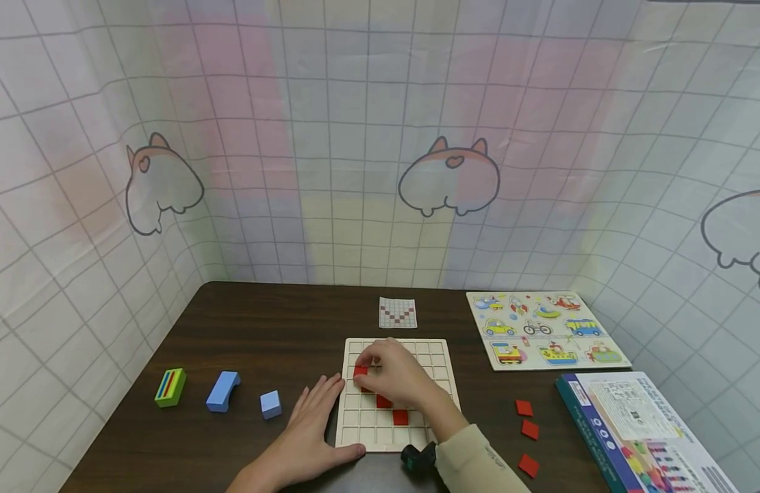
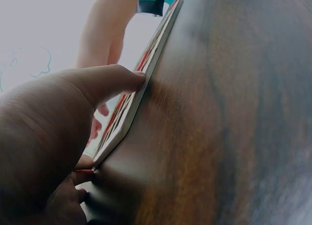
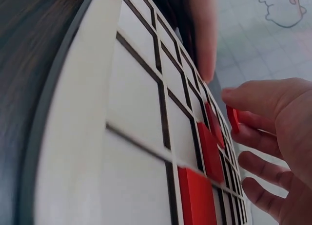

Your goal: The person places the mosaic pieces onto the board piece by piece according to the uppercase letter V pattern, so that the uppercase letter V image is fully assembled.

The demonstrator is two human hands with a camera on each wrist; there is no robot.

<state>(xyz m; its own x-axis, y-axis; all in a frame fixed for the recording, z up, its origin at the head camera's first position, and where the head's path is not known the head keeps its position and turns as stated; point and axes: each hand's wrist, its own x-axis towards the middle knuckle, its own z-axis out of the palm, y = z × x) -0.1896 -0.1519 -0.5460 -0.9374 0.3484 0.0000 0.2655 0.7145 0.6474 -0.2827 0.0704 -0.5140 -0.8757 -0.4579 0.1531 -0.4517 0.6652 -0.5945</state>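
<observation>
A pale wooden grid board (image 1: pixel 355 436) lies on the dark table. Three red square tiles sit in its cells in a diagonal line, the nearest red tile (image 1: pixel 400 418) close to the front. My right hand (image 1: pixel 395 373) pinches another red tile (image 3: pixel 233 119) between thumb and finger, just above the board's left part. Along the board's left side, my left hand (image 1: pixel 312 428) lies with fingers spread and straight; its fingertips touch the left edge and its thumb reaches the front edge. In the left wrist view, the thumb (image 2: pixel 119 81) meets the board's rim.
Behind the board lies a card (image 1: pixel 397 315) with a V of red squares. Loose red tiles (image 1: pixel 530 429) are at right, beside a box (image 1: pixel 657 431) and a picture puzzle (image 1: pixel 546 329). Blue blocks (image 1: pixel 222 392) and a green block (image 1: pixel 170 387) stand left.
</observation>
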